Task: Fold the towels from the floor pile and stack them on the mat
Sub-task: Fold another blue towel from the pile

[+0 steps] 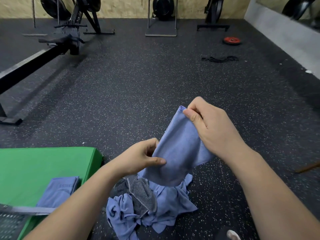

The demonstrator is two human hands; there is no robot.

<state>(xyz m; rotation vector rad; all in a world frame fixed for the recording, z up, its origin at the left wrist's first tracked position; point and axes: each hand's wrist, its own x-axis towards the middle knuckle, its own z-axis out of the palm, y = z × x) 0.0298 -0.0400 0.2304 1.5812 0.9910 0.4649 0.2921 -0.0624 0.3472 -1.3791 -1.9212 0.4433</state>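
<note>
Head view, blue towel (pixel 178 153), perhaps doubled

A forearm (pixel 78 205) is covering a corner of the folded blue towel (pixel 59 189), whose embossed lettering is showing too small to read; the green padded mat (pixel 34 163) is running off the left edge.

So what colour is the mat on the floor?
Bright green; the mat shows best in the head view.
</note>
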